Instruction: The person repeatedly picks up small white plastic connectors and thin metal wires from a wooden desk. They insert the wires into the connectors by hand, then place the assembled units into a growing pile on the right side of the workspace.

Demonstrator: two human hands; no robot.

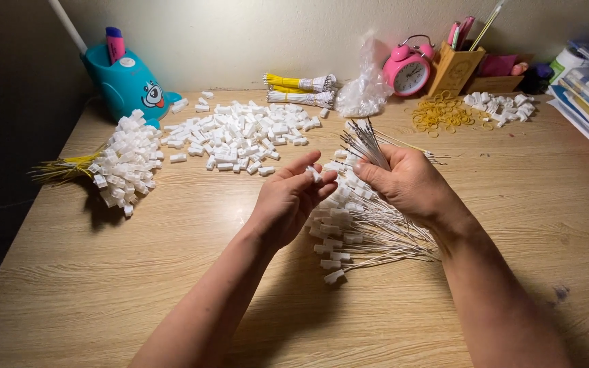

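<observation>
Pinched a small white connector (315, 175) in left hand (288, 201) fingertips; gripped a bundle of white wires (366, 144) in closed right hand (409, 184), perhaps above the wired connectors (349, 228) on the wooden table (172, 272).

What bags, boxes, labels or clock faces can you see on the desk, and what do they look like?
Clear plastic bag: back of the desk, left of the clock, crumpled and see-through.
Pink alarm clock: back right, round, white dial, bells on top.
Wooden pen holder: right of the clock, tan, boxy, holding pink pens.
Teal holder: back left, cartoon face on its front.
</observation>
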